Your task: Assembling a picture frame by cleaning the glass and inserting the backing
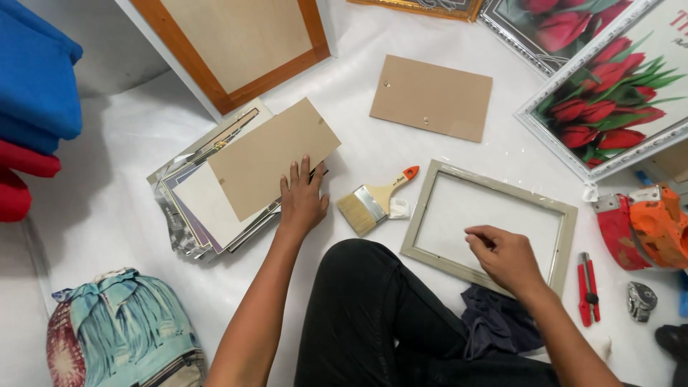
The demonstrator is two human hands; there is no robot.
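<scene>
Brown backing board (272, 156) lies on the print stack (208, 201) under flat, spread left hand (302, 201) fingers; right hand (505, 256) fingers pinch shut over the grey frame (487, 222), brush (373, 203) between them.

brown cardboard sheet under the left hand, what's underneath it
The brown cardboard sheet lies on top of a fanned stack of prints and white sheets, with the left hand flat on its lower corner. Only the stack's edges show; the pictures on them are covered.
</scene>
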